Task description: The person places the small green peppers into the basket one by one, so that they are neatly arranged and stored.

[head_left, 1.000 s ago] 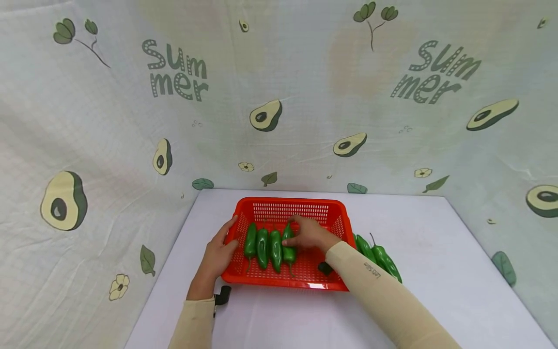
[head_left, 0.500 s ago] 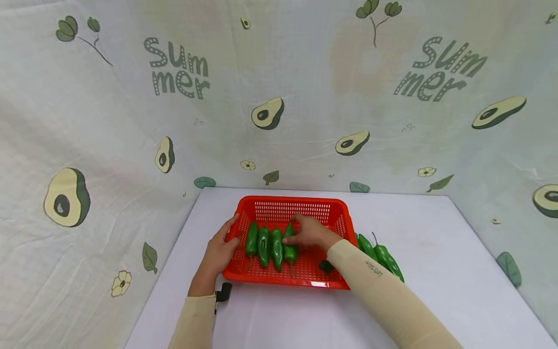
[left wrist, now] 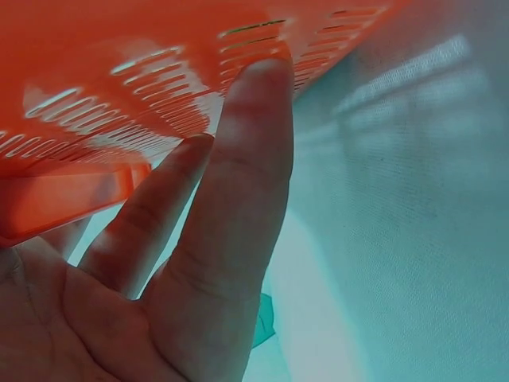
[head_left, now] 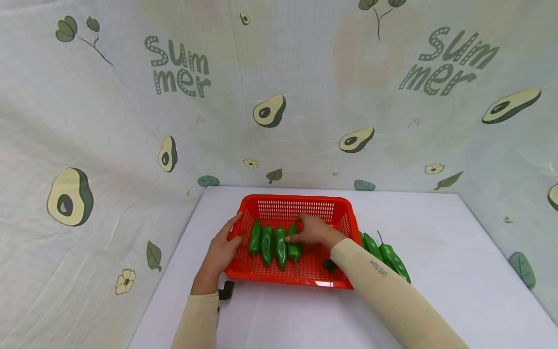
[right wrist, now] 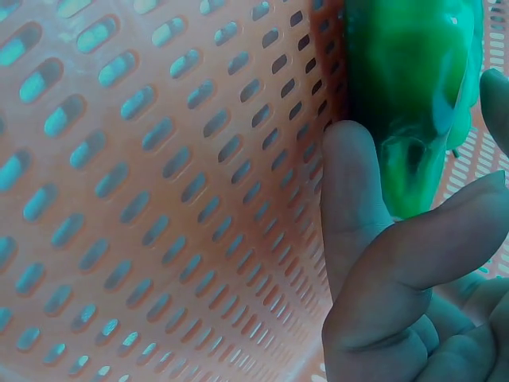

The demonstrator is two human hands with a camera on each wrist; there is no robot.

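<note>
Your right hand [head_left: 316, 231] pinches the rightmost green pepper [head_left: 294, 251] of four lined up inside the red basket [head_left: 283, 279]; your left hand [head_left: 220, 251] grips the basket's left side.

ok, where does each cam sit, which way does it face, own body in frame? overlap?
Head: worn on the head, facing forward and down at the red basket and green peppers; left hand, right hand and sleeved forearms show.
Left wrist: on that wrist, facing the basket's slotted outside; part of the palm and fingers show.
Right wrist: on that wrist, facing a green pepper and the basket's slotted surface; part of the right hand shows.
Shared: head and right wrist both show the right hand at a pepper.
</note>
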